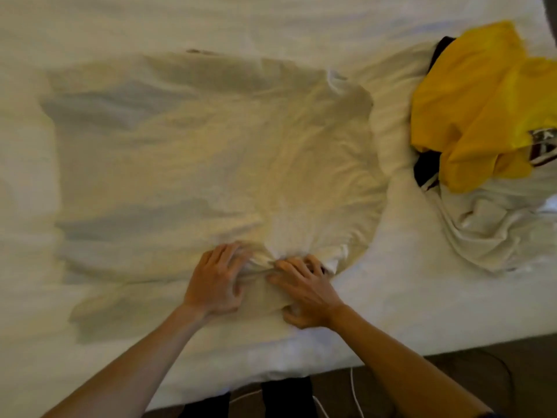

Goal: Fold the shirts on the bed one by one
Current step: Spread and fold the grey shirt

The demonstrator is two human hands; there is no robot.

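Dim brown floor [470, 366] with thin white cable [355, 393], warm light.
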